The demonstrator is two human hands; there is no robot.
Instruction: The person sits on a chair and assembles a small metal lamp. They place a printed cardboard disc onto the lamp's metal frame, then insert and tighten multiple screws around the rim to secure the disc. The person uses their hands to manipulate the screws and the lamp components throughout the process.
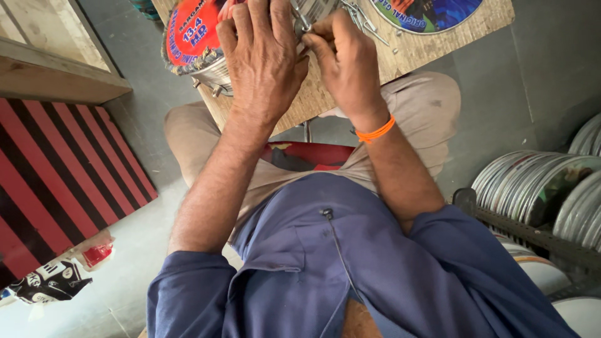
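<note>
Blue shirt sleeves (294, 275) fill the bottom of the view, worn by the person looking down at their own two hands. Both forearms reach forward over tan trousers (413, 106) to a small wooden bench (407, 53) that stands over the lap.

On the person's left side, the left hand (263, 59) lies palm down, fingers together and curled over the edge of a round metal disc (206, 62). That disc has a red printed face and a rim of shiny metal, and it rests on the left part of the bench, at the top edge of the view. Whether the fingers grip the disc or only press on it cannot be told.

Just beside it, the right hand (347, 62) is closed in a pinching grip on a small metal piece (305, 26) between the two hands; the piece is too small to make out. An orange thread band (375, 131) circles the right wrist.

Loose thin metal pins (363, 19) lie on the bench just past the right hand. A second disc with a blue printed face (426, 12) lies farther right on the bench.

To the right, on the grey floor (501, 94), a rack (532, 235) holds a row of shiny metal discs (538, 184) standing on edge. To the left lies a red and black striped mat (56, 181).
</note>
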